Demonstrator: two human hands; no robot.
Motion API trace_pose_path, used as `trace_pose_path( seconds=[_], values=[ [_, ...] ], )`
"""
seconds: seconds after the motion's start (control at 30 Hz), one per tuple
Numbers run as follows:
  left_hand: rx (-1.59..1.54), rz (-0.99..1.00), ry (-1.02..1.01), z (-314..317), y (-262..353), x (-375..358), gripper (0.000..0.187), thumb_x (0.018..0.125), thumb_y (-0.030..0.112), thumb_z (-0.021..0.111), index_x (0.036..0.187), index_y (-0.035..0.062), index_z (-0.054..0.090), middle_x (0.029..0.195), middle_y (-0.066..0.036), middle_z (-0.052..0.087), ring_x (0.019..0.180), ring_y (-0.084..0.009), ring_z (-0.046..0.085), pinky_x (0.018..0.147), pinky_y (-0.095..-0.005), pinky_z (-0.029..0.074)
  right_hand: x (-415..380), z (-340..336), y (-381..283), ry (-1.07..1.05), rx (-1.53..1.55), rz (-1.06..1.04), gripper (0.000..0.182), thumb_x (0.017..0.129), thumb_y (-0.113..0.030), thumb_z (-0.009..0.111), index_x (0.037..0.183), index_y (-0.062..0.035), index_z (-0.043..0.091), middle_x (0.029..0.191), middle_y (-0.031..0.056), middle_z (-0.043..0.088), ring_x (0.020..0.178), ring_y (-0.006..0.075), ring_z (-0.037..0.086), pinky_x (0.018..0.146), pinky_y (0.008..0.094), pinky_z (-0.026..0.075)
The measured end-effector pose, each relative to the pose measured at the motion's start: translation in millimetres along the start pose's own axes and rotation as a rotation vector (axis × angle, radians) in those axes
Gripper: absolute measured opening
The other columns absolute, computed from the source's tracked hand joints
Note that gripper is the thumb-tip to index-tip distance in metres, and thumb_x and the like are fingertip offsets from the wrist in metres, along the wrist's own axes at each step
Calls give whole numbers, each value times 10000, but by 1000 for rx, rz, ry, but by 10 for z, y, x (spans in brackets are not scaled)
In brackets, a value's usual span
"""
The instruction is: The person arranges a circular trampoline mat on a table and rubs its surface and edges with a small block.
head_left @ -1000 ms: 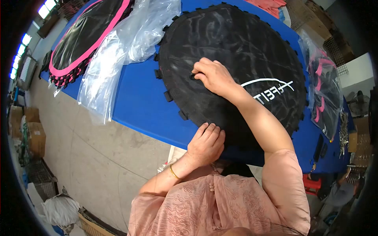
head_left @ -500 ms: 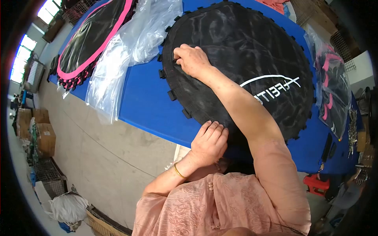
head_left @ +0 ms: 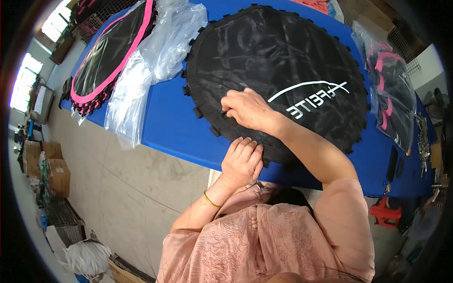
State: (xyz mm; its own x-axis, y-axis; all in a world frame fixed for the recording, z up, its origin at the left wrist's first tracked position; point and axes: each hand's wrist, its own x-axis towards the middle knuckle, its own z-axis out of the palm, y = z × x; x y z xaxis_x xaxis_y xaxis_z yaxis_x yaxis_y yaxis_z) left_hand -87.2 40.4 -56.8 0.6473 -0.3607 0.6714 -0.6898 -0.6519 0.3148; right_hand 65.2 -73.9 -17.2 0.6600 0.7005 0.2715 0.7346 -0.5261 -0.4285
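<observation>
A round black trampoline mat with webbing tabs around its rim lies on the blue table, a white arc and lettering printed on it. My left hand, with a gold bangle at the wrist, grips the mat's near edge, fingers on top and thumb hidden. Over the mat's lower left part, my right hand is closed, its fingers curled down against the fabric. Whatever its fingertips pinch is hidden.
Clear plastic bags lie left of the mat, beside pink-rimmed black mats. A bagged pink and black piece lies at right. The blue table's near edge runs below my left hand. A red stool stands at lower right.
My right hand has moved from the mat's left rim toward me and slightly right, uncovering more lettering. The left hand stays on the near edge. The view has shifted slightly.
</observation>
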Motion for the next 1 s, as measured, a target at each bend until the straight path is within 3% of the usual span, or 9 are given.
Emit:
trace_pose_path(
  seconds=[0.07, 0.33, 0.57, 0.77, 1.0],
  values=[
    [24, -11, -63, 0, -8, -28, 351, 835, 167, 718, 1150, 12, 705, 1161, -150, 683, 1145, -321, 653, 1079, -493, 507, -211, -63, -25, -12, -12, -6, 80, 906, -113, 749, 960, -113, 689, 965, 45, 675, 935, 271, 680, 875, 424, 482],
    [36, 4, -41, -12, -9, -6, 352, 831, 162, 725, 1150, 15, 706, 1160, -144, 686, 1150, -318, 652, 1078, -494, 507, -747, -372, 115, 118, -25, 20, 77, 904, -109, 750, 967, -92, 708, 952, 64, 669, 921, 295, 667, 854, 400, 473],
    [43, 5, -45, -11, -9, -2, 361, 825, 169, 729, 1150, 14, 712, 1164, -148, 686, 1145, -324, 655, 1071, -498, 512, -216, -231, 431, 172, -58, 30, 91, 901, -123, 766, 952, -93, 697, 934, 63, 662, 895, 285, 672, 825, 405, 478],
    [43, -1, -54, -12, -10, -12, 375, 830, 180, 726, 1165, 14, 708, 1164, -154, 687, 1144, -327, 657, 1071, -500, 513, 175, -165, 613, 214, -1, 43, 126, 887, -132, 776, 961, -79, 688, 977, 78, 696, 877, 344, 692, 794, 445, 516],
    [-4, -23, -40, -3, -9, -15, 356, 796, 132, 744, 1133, 20, 725, 1146, -144, 698, 1118, -333, 670, 1037, -505, 536, -330, -452, 435, 30, 1, 6, 101, 911, -143, 760, 976, -81, 714, 957, 48, 683, 958, 262, 678, 867, 394, 476]
  ],
)
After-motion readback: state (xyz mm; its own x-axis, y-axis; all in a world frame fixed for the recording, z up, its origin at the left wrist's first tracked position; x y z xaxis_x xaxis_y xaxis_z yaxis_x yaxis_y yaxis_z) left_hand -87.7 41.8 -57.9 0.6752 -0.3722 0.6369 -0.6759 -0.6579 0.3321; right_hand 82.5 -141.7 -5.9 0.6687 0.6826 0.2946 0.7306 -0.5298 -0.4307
